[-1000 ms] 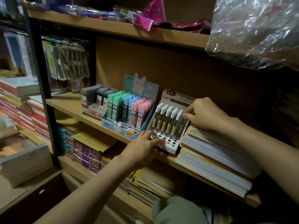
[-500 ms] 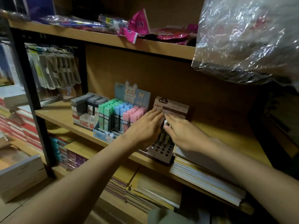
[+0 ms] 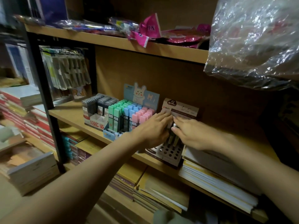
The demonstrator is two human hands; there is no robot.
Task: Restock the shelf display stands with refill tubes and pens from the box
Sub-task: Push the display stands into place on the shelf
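Observation:
A white pen display stand (image 3: 170, 153) with a hole-punched front sits on the middle shelf (image 3: 69, 113); its printed backboard (image 3: 182, 109) rises behind. A few white-capped pens (image 3: 173, 140) stand in it between my hands. My left hand (image 3: 151, 129) lies with straight fingers against the pens' left side. My right hand (image 3: 191, 135) comes from the right and pinches a pen's white cap between thumb and fingers. To the left stands the bunny display stand (image 3: 111, 135) with green, blue and pink refill tubes (image 3: 127, 113).
A box of dark refill tubes (image 3: 97, 109) sits left of the bunny stand. Stacked notebooks (image 3: 215, 177) press against the pen stand's right side. A plastic-wrapped bundle (image 3: 255, 39) hangs over the upper shelf at right. More notebooks fill the lower shelf (image 3: 155, 189).
My left hand rose from the stand's front edge to the pens' left side. My right hand shifted left onto the pen caps. The head camera moved closer.

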